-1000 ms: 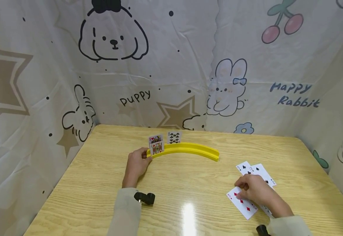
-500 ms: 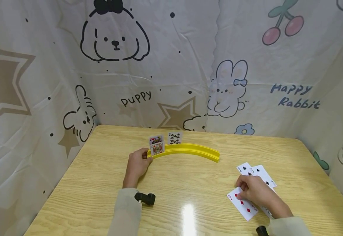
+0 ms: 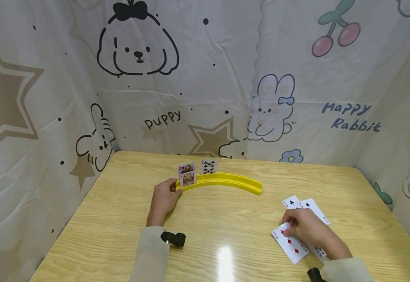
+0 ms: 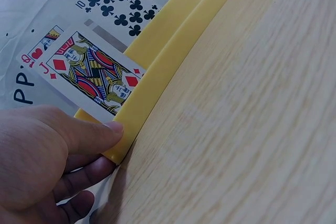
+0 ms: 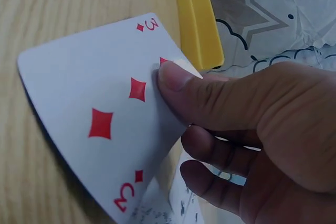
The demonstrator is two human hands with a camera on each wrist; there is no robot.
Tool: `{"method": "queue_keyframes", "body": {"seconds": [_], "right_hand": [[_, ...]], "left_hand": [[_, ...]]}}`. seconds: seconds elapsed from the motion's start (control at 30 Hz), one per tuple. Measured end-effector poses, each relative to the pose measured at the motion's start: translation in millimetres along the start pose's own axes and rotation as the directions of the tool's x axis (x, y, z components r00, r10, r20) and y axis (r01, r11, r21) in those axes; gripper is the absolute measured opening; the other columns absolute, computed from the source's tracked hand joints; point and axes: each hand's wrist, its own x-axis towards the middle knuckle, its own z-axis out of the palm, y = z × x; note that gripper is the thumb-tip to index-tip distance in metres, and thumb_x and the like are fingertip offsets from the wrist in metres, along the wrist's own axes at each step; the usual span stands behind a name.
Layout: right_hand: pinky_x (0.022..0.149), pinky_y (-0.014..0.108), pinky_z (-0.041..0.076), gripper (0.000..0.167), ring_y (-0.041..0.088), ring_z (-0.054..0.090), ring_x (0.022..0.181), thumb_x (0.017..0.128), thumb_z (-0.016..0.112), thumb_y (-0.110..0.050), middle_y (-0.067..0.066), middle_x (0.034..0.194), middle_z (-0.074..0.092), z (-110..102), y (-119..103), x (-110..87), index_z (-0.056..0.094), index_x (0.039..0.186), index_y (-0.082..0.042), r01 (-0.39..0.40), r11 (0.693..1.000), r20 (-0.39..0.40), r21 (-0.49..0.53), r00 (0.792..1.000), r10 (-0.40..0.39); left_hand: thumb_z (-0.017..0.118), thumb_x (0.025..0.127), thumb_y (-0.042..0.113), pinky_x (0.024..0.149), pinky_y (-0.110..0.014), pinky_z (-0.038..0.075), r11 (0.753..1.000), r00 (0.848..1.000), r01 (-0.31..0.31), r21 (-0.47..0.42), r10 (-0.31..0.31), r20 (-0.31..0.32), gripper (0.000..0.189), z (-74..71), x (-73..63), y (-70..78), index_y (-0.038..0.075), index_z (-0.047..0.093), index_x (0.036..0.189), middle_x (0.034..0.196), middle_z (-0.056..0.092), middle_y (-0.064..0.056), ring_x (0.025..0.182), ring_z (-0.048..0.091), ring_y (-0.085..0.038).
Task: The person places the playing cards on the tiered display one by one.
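Note:
My left hand (image 3: 163, 197) grips the left end of a curved yellow card holder (image 3: 233, 180), its thumb on the front face in the left wrist view. A jack of diamonds (image 4: 86, 72) stands in the holder beside that thumb, partly covering a queen of hearts (image 4: 52, 34). A ten of clubs (image 4: 113, 6) stands farther along, in the back part. Over at the right, my right hand (image 3: 307, 227) pinches a three of diamonds (image 5: 79, 82) between thumb and fingers. In the right wrist view that card is tilted, one edge off the wood.
Beyond my right hand lie a clubs card (image 3: 290, 202) and a two of spades (image 3: 315, 210), overlapping. A patterned card (image 3: 319, 252) lies partly hidden under my right wrist. The wooden table (image 3: 226, 223) meets a printed cloth (image 3: 212, 90) at its back edge.
Both hands keep their holds and barely move. The head view has shifted slightly, and a bit more of the patterned card beside my right wrist shows.

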Motion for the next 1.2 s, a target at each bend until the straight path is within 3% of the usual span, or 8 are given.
{"method": "queue_keyframes", "body": {"seconds": [0.33,0.7,0.93,1.2], "right_hand": [[0.059,0.026,0.042,0.024,0.010,0.048,0.068,0.076,0.086,-0.009,-0.008,0.072,0.053,-10.6,-4.6,1.3,0.063,0.079,-0.016,0.075,0.997,-0.041,0.031,0.996,-0.074],[0.061,0.027,0.044,0.017,0.015,0.051,0.071,0.082,0.080,-0.007,-0.006,0.075,0.057,-15.5,-12.4,6.1,0.065,0.080,-0.016,0.048,0.995,-0.080,0.088,0.996,-0.041],[0.062,0.028,0.045,0.015,0.018,0.052,0.073,0.084,0.078,-0.006,-0.004,0.079,0.060,-15.6,-14.5,7.2,0.066,0.082,-0.015,0.045,0.989,-0.145,0.142,0.989,-0.024],[0.063,0.027,0.047,0.015,0.015,0.055,0.072,0.085,0.079,-0.008,-0.007,0.081,0.065,-11.9,-16.8,12.7,0.067,0.082,-0.016,0.079,0.986,-0.256,0.146,0.966,-0.039]], "left_hand": [[0.078,0.087,0.007,0.083,-0.041,0.054,1.000,1.000,-0.004,0.009,0.004,-0.007,0.032,0.2,-1.2,-1.3,0.000,0.071,0.118,0.101,0.070,-0.011,0.093,0.064,-0.023],[0.078,0.087,0.007,0.083,-0.041,0.053,1.000,1.000,0.000,0.003,0.000,-0.001,0.032,-0.2,-1.2,-0.6,0.000,0.071,0.117,0.101,0.070,-0.011,0.093,0.064,-0.023],[0.079,0.086,0.007,0.082,-0.041,0.054,1.000,1.000,-0.011,0.008,0.011,-0.004,0.032,-0.4,-0.9,0.7,-0.001,0.071,0.117,0.100,0.071,-0.012,0.093,0.065,-0.024],[0.078,0.087,0.007,0.082,-0.040,0.053,1.000,1.000,0.011,0.003,-0.011,0.004,0.032,0.7,-0.2,-0.1,0.001,0.071,0.118,0.101,0.070,-0.011,0.092,0.064,-0.022]]}}
